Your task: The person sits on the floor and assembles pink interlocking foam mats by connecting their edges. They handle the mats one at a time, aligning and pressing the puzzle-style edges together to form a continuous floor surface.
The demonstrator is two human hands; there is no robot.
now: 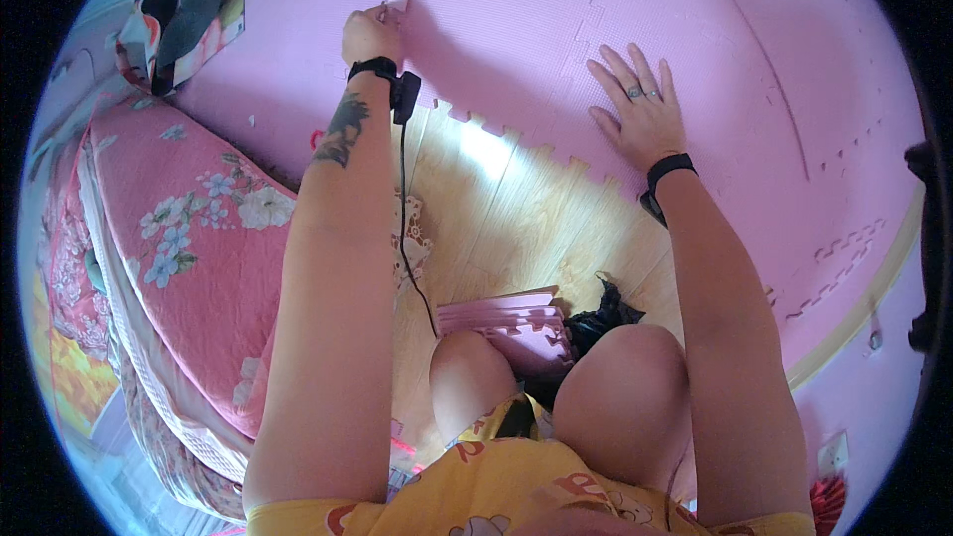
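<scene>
Left hand (370, 35), upper centre-left, pinches the pink mat (516, 60) at its seam; right hand (640, 109) lies flat, spread, farther right.

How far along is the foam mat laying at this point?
Done: a wide stretch of pink foam mat already lies interlocked on the wooden floor. In hand: the left hand presses a toothed seam at the mat's edge while the right hand rests flat on it. Left: bare floor in front of the knees, and a stack of spare pink tiles waiting there.
</scene>
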